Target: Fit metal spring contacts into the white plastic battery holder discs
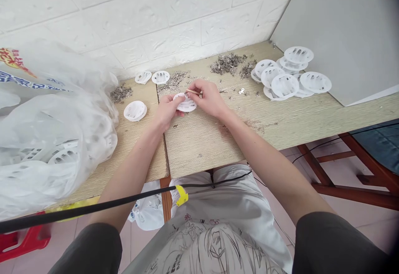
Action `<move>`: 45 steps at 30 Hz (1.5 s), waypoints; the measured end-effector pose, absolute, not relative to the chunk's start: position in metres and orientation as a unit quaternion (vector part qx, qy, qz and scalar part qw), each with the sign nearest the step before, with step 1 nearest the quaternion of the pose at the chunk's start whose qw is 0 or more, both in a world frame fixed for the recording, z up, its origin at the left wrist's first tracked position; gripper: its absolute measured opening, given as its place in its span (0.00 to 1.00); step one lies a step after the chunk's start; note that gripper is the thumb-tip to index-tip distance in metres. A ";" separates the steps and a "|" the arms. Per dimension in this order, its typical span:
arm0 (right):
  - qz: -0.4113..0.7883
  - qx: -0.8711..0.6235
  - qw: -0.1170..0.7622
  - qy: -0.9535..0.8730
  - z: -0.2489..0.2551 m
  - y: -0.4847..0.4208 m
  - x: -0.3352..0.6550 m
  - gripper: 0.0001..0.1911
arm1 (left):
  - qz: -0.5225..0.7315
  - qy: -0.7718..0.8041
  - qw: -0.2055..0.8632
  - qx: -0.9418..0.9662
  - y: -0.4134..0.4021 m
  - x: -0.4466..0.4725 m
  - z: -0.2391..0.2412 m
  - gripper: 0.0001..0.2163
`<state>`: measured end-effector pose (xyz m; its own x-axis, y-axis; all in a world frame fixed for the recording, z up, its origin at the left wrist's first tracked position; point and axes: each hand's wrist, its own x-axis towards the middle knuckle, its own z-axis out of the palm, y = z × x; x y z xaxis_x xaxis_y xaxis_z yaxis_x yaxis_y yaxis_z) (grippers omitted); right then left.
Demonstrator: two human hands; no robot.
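Observation:
My left hand [168, 109] is closed on the rim of a round white plastic disc [187, 104] with slots, held just above the table. Over the disc's upper edge, my right hand [207, 95] pinches a thin, light-coloured stick-like tool [193, 92], its tip at the slots. Fingers hide part of the disc and most of the tool. Left of my hands lies a small stack of white discs [135, 110]. Two more discs [160, 77] sit near the wall. Small metal pieces [174, 80] are scattered just beyond my hands.
Several discs with metal pieces fitted form a pile [285, 83] at the right. A dark heap of metal parts [227, 63] lies by the wall, a smaller heap [121, 94] at the left. A plastic bag of discs [93, 112] stands left. A black cable [124, 200] crosses in front.

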<state>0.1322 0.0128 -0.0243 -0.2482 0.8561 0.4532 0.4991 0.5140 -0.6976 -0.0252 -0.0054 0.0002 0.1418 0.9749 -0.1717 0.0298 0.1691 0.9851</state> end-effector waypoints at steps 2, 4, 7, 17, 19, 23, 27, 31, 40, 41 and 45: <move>0.211 -0.438 0.417 -0.768 -0.026 0.014 0.133 0.08 | 0.411 0.507 0.570 0.499 -0.005 -0.026 -0.001 0.04; 0.211 -0.435 0.410 -0.773 -0.026 0.015 0.133 0.08 | 0.408 0.506 0.568 0.505 -0.004 -0.027 -0.003 0.04; 0.222 -0.436 0.402 -0.774 -0.023 0.014 0.134 0.07 | 0.405 0.506 0.565 0.511 -0.004 -0.027 -0.004 0.04; 0.260 -0.448 0.372 -0.770 -0.022 0.014 0.136 0.05 | 0.390 0.512 0.556 0.526 -0.006 -0.025 -0.003 0.05; 0.256 -0.449 0.369 -0.772 -0.023 0.014 0.136 0.05 | 0.390 0.514 0.553 0.526 -0.006 -0.025 -0.003 0.05; 0.248 -0.452 0.366 -0.775 -0.023 0.014 0.136 0.06 | 0.395 0.510 0.551 0.529 -0.006 -0.025 -0.004 0.05; 0.241 -0.457 0.369 -0.772 -0.021 0.012 0.135 0.10 | 0.398 0.511 0.550 0.527 -0.005 -0.025 -0.004 0.05; 0.257 -0.463 0.377 -0.760 -0.020 0.010 0.132 0.08 | 0.403 0.508 0.554 0.522 -0.004 -0.027 -0.005 0.05; 0.347 -0.470 0.418 -0.696 -0.013 0.008 0.134 0.05 | 0.398 0.480 0.576 0.528 -0.005 -0.029 -0.003 0.07; 0.356 -0.467 0.424 -0.689 -0.013 0.008 0.135 0.05 | 0.397 0.478 0.578 0.528 -0.006 -0.029 -0.002 0.07; 0.379 -0.471 0.436 -0.667 -0.013 0.008 0.136 0.05 | 0.393 0.487 0.572 0.530 -0.007 -0.028 -0.001 0.08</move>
<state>0.1362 0.0084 -0.0129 -0.1767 0.9583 0.2244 0.2964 0.2692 -0.9164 -0.0283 -0.0070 -0.0011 0.2166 0.9660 -0.1411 0.0677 0.1294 0.9893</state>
